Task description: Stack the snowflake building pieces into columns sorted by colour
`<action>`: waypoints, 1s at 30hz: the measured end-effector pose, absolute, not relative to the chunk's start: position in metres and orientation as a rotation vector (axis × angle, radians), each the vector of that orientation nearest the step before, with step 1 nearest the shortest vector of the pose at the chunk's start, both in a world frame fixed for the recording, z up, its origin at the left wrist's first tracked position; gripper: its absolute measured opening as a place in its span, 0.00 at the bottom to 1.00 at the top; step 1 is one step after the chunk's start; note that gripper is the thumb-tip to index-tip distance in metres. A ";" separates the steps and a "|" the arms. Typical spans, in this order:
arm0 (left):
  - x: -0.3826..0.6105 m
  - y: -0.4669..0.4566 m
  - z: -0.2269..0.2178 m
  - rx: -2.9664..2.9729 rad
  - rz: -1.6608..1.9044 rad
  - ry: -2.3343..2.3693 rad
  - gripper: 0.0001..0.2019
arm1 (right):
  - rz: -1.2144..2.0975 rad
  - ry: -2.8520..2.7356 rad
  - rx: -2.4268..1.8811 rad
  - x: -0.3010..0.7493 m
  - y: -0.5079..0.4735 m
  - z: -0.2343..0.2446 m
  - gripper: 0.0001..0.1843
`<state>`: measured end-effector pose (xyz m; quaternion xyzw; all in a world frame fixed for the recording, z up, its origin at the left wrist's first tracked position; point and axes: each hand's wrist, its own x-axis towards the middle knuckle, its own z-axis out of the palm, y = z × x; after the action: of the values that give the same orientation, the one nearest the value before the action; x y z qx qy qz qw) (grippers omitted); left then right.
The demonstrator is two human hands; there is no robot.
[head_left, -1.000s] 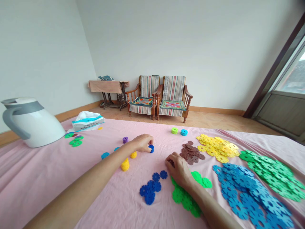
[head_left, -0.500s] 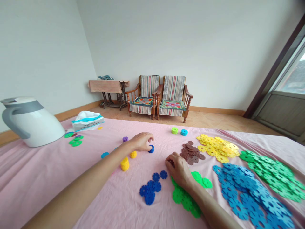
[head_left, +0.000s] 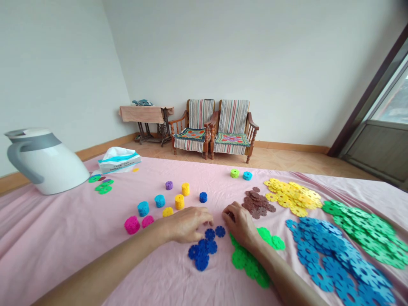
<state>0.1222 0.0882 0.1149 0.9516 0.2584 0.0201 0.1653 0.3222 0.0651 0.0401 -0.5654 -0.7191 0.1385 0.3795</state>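
My left hand (head_left: 188, 223) lies palm down on the pink cloth, fingertips at the edge of a small group of dark blue snowflake discs (head_left: 204, 246); whether it holds one I cannot tell. My right hand (head_left: 240, 223) rests curled just right of it, beside a patch of green discs (head_left: 255, 259), its fingers closed; anything inside them is hidden. A short dark blue stack (head_left: 203, 196) stands alone beyond my left hand. Other small stacks stand nearby: yellow (head_left: 179, 201), light blue (head_left: 160, 200), magenta (head_left: 131, 225), purple (head_left: 168, 185).
Flat piles of discs lie to the right: brown (head_left: 257, 203), yellow (head_left: 293, 195), blue (head_left: 334, 255), green (head_left: 363, 229). A white kettle (head_left: 44, 161) and a tissue pack (head_left: 118, 160) sit at the far left. Two wooden armchairs (head_left: 219, 129) stand beyond the table.
My left hand let go of the dark blue stack and drew back toward me to the loose dark blue discs. Several small stacks it had hidden now show. My right hand has barely moved.
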 end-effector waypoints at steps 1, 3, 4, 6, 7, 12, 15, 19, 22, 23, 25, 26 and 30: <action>0.123 0.087 0.113 2.717 0.045 0.732 0.16 | 0.349 -1.839 -1.443 0.322 0.065 0.040 0.09; 0.125 0.086 0.110 2.724 0.032 0.731 0.17 | 0.344 -1.840 -1.444 0.322 0.065 0.039 0.09; 0.126 0.085 0.109 2.724 0.033 0.729 0.17 | 0.344 -1.842 -1.444 0.322 0.065 0.039 0.09; 0.128 0.084 0.107 2.717 0.039 0.719 0.18 | 0.342 -1.842 -1.446 0.322 0.065 0.039 0.09; 0.129 0.084 0.107 2.714 0.043 0.716 0.18 | 0.341 -1.842 -1.445 0.322 0.065 0.039 0.09; 0.132 0.082 0.105 2.707 0.058 0.772 0.14 | 0.338 -1.845 -1.439 0.322 0.065 0.040 0.09; 0.132 0.082 0.104 2.678 0.073 0.831 0.12 | 0.336 -1.846 -1.435 0.322 0.065 0.040 0.09; 0.133 0.083 0.100 2.669 0.061 0.870 0.10 | 0.339 -1.850 -1.433 0.321 0.065 0.040 0.09; 0.135 0.083 0.099 2.714 0.045 0.886 0.09 | 0.340 -1.848 -1.433 0.321 0.065 0.039 0.09; 0.136 0.082 0.099 2.734 0.039 0.890 0.10 | 0.340 -1.847 -1.432 0.321 0.065 0.039 0.09; 0.138 0.079 0.099 2.779 0.024 0.899 0.10 | 0.339 -1.848 -1.428 0.322 0.065 0.039 0.09; 0.139 0.078 0.099 2.801 0.014 0.904 0.09 | 0.336 -1.848 -1.427 0.322 0.065 0.039 0.09; 0.140 0.072 0.097 2.855 0.013 0.912 0.09 | 0.326 -1.851 -1.427 0.322 0.065 0.039 0.09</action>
<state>0.1398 0.0718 0.0967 0.9501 0.3036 0.0043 0.0720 0.3219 0.0654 0.0390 -0.5590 -0.7253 0.1276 0.3810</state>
